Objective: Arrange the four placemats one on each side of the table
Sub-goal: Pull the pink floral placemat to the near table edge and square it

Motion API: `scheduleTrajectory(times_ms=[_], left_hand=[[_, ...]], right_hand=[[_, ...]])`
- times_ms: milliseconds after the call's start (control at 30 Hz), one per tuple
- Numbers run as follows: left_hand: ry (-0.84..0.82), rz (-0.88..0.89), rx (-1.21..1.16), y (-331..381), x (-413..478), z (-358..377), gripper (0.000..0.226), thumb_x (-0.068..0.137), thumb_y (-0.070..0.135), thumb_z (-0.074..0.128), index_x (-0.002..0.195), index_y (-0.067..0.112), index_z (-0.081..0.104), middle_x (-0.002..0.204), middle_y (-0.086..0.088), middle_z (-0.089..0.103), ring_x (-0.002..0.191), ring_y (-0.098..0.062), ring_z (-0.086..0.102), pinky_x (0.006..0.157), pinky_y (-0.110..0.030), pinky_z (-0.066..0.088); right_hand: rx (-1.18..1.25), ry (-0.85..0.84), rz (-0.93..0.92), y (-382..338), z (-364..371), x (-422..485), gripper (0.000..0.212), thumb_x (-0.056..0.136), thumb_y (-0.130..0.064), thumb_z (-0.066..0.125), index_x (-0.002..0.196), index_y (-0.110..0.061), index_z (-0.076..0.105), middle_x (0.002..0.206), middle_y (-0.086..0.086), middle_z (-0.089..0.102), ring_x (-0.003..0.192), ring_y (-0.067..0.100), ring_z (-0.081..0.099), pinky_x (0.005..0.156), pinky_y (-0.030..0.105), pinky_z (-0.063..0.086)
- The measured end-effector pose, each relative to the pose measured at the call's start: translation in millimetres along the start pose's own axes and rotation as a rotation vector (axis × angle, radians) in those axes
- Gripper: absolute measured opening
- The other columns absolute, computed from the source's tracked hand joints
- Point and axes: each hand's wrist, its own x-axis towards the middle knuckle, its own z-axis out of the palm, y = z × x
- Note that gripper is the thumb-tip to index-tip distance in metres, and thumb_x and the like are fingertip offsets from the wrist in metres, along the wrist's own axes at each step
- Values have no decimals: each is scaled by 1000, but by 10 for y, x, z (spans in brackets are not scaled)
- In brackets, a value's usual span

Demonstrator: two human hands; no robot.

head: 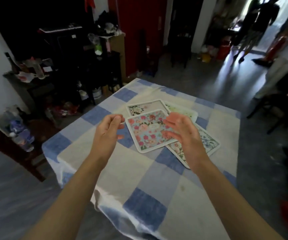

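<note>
Several floral placemats lie in a loose overlapping pile in the middle of a table covered by a blue-and-white checked cloth (115, 170). On top is a light-blue mat with pink roses (148, 130). Under it lie a pale pink mat (148, 105), a pale green mat (184, 110) and a white mat with blue flowers (207, 141). My left hand (108, 130) hovers just left of the top mat, fingers relaxed, holding nothing. My right hand (183, 130) hovers over the pile's right side, fingers extended, and hides part of the mats.
Dark cluttered shelves (67, 66) stand to the far left. Plastic bottles (18, 130) sit at the left near a dark wooden frame. A dark chair (278, 108) stands right of the table. People stand in the bright doorway (261, 28) at the far right.
</note>
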Motion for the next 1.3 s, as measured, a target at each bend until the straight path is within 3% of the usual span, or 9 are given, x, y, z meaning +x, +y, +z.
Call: scheduleTrajectory(times_ms=[67, 267, 433, 600, 700, 900, 1133, 1300], left_hand=[[-58, -30, -21, -105, 110, 98, 19, 97, 41, 50, 97, 31, 66, 103, 9, 72, 103, -17, 66, 76, -34, 56], [-139, -48, 105, -295, 759, 181, 19, 99, 40, 48, 100, 30, 64, 104, 10, 71, 99, -11, 66, 75, -30, 56], [-215, -81, 179, -508, 1393, 311, 19, 98, 38, 49, 98, 29, 65, 99, 11, 72, 95, -7, 67, 73, -28, 55], [-339, -122, 177, -715, 1911, 554, 21, 98, 38, 50, 103, 24, 64, 111, -1, 69, 103, -20, 65, 83, -40, 56], [-390, -171, 142, -943, 2251, 609, 21, 98, 38, 50, 103, 23, 65, 112, -3, 70, 102, -23, 65, 85, -44, 55], [-509, -209, 160, -1438, 3006, 748, 23, 98, 40, 50, 107, 23, 65, 104, 6, 70, 93, -5, 67, 70, -26, 55], [-638, -242, 288, -2010, 3695, 995, 29, 95, 44, 51, 108, 21, 63, 106, 0, 68, 97, -17, 65, 80, -40, 57], [-707, -143, 539, -2423, 3996, 1194, 21, 93, 44, 51, 105, 28, 59, 94, 19, 61, 85, 3, 58, 67, -15, 41]], right_hand=[[-12, 61, -12, 90, -68, 42, 30, 93, -51, 53, 116, -36, 64, 123, -8, 67, 118, 10, 62, 104, 41, 47], [46, 219, 11, 426, -83, 580, 34, 98, -45, 48, 126, -28, 59, 124, -13, 66, 114, 1, 62, 102, 33, 49], [79, 314, 70, 780, -34, 1060, 33, 99, -42, 48, 127, -27, 58, 127, -9, 64, 118, 6, 60, 104, 42, 47], [83, 416, 101, 1000, -63, 1382, 31, 100, -37, 47, 125, -23, 58, 111, -19, 70, 109, 2, 64, 92, 32, 51], [76, 490, 144, 1175, -65, 1555, 29, 99, -36, 48, 123, -23, 60, 112, -16, 70, 107, 4, 65, 88, 29, 52], [-9, 664, 247, 1542, 71, 1834, 27, 100, -35, 48, 123, -25, 60, 124, -6, 64, 113, 5, 62, 86, 21, 54], [-93, 858, 445, 2056, 54, 1957, 25, 99, -37, 49, 120, -28, 59, 120, -8, 65, 113, 8, 61, 94, 31, 48], [-195, 953, 616, 2480, 5, 2077, 33, 97, -45, 48, 123, -26, 57, 119, -8, 63, 112, 12, 59, 91, 33, 46]])
